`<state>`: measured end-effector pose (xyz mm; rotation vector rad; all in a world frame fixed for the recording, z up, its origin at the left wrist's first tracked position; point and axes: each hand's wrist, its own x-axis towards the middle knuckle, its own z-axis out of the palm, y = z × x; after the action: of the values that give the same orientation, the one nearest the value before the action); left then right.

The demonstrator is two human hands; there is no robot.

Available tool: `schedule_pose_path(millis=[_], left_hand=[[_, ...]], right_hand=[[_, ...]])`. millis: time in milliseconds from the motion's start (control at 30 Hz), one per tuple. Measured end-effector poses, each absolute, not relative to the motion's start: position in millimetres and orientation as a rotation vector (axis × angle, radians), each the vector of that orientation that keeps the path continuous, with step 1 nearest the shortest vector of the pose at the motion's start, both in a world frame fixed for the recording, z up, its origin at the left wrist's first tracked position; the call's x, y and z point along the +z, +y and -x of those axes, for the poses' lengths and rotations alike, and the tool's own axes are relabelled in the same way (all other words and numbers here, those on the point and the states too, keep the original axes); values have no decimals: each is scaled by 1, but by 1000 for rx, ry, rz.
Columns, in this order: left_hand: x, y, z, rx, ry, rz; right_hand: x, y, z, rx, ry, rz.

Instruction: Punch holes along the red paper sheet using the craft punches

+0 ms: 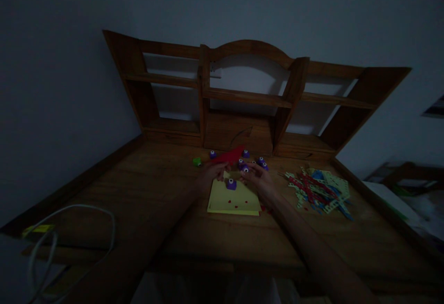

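Note:
The fingers of my left hand (215, 171) are drawn together beside a red sheet of paper (229, 155). A small pale piece (226, 174) shows just under those fingertips; the dim light hides what they grip. Between the thumb and fingers of my right hand (258, 177) is a small purple craft punch (244, 169) with a white round top. Below and between both hands, another purple punch (231, 184) stands on a yellow folded sheet (231, 203). Several small red cut-outs (236, 207) lie on that sheet.
More purple punches (262, 163) and a green one (197, 161) stand toward the back. A heap of red, blue and pale green perforated strips (321, 191) lies at right. Behind rises a wooden shelf unit (243, 94). A white cable (113, 223) loops at front left.

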<state>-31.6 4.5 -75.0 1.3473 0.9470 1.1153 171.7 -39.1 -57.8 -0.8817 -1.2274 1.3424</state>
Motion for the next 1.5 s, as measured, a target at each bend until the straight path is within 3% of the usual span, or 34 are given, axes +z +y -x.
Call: schedule_pose_path(millis=[167,400,1500], left_hand=[[-68,3,30,1047,890,-1247],[-60,-11,20,1214,1031,-1465],[-54,-21,20,1042,971,-1805]], right_hand=[[-57,-39,-173,1333,-1218,896],[-55,-38,-177,1323,-1254,842],[-51,-43,-174,1368,-1265,855]])
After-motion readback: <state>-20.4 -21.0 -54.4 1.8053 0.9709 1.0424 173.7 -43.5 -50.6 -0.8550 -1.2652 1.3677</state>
